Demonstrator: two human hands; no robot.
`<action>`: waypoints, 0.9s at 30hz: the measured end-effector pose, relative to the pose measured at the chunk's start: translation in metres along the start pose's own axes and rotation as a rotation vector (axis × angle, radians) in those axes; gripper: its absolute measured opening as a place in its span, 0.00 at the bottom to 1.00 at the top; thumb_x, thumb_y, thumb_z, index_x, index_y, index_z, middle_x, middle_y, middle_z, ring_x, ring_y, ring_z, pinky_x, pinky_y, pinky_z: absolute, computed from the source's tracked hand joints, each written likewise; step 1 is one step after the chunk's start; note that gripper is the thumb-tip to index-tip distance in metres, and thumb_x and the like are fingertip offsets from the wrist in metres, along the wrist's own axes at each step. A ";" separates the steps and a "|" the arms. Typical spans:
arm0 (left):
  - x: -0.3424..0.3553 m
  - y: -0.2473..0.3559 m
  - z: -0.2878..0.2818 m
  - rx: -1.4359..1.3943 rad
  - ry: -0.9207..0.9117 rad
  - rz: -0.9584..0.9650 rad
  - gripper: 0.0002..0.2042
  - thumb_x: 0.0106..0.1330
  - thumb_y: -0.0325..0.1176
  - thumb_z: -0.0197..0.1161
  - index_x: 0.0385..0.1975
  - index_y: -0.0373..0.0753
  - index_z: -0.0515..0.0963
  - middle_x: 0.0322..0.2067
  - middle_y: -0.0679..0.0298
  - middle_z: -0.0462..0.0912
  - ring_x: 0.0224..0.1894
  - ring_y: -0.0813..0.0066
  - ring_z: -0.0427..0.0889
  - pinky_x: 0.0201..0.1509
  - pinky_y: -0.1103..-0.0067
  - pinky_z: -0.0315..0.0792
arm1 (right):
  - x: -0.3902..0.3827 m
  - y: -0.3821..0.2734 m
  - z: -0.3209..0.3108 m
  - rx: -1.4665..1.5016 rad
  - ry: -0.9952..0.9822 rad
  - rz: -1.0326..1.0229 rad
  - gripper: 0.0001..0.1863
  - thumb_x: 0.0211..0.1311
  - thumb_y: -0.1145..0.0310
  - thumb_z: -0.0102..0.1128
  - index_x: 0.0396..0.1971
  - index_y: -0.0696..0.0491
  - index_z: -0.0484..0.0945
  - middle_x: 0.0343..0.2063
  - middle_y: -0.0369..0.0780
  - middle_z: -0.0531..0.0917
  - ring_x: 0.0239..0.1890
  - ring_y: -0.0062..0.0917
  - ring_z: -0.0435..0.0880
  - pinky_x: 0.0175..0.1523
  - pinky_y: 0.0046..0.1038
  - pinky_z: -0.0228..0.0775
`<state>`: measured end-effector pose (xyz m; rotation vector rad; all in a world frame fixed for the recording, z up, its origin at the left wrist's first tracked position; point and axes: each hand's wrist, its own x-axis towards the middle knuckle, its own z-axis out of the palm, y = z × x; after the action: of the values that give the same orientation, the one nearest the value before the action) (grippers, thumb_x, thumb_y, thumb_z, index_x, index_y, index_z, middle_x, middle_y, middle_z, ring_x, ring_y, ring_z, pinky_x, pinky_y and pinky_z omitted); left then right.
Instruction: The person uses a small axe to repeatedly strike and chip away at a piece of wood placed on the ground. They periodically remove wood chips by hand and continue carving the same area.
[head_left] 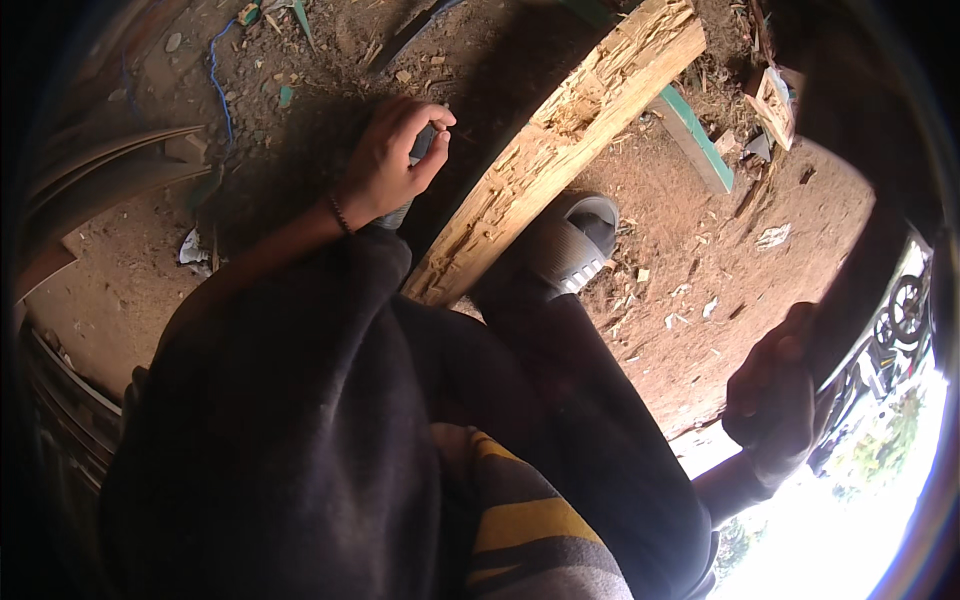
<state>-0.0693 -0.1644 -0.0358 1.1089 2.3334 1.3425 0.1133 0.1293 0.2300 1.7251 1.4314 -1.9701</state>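
A long, rough wooden beam [560,130] slants from between my legs toward the far right, its pale upper face chipped and splintered. My left hand [395,155] is just left of the beam, over my grey left shoe. Its fingers are curled, with thumb and forefinger tips close together; whatever they may pinch is too small to make out. My right hand [775,390], at the right and in deep shadow, is closed around a long dark tool [865,250]. That tool reaches up along the right rim, too dark and blurred to name its kind.
My right shoe [580,240] stands against the beam's right side. Beyond it lie a green-edged wood strip [700,140] and a broken wood piece [773,105]. Wood chips litter the dirt floor [690,240]. Curved dark boards [120,175] and a blue cord [217,75] are at left.
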 end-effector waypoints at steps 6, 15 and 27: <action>0.001 -0.001 -0.001 0.029 -0.016 0.010 0.10 0.59 0.22 0.62 0.39 0.39 0.74 0.34 0.62 0.79 0.40 0.61 0.78 0.49 0.70 0.71 | 0.034 0.063 0.047 -0.439 -0.088 -0.236 0.05 0.64 0.72 0.57 0.36 0.55 0.72 0.15 0.33 0.74 0.13 0.14 0.70 0.17 0.19 0.59; -0.001 -0.004 0.001 -0.018 -0.007 -0.019 0.09 0.60 0.23 0.61 0.39 0.39 0.74 0.34 0.61 0.78 0.41 0.61 0.78 0.49 0.70 0.71 | 0.020 0.014 0.064 -0.558 -0.130 0.146 0.09 0.61 0.67 0.62 0.31 0.56 0.73 0.13 0.32 0.72 0.13 0.14 0.70 0.17 0.18 0.58; -0.001 0.000 0.001 0.034 -0.002 -0.014 0.09 0.59 0.23 0.62 0.39 0.39 0.74 0.34 0.61 0.79 0.40 0.61 0.78 0.49 0.69 0.71 | 0.047 0.059 0.066 -0.633 -0.153 0.046 0.10 0.62 0.68 0.63 0.28 0.55 0.72 0.12 0.32 0.73 0.11 0.14 0.71 0.15 0.20 0.60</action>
<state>-0.0685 -0.1644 -0.0369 1.1004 2.3672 1.3008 0.0922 0.0716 0.1508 1.2784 1.6918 -1.3669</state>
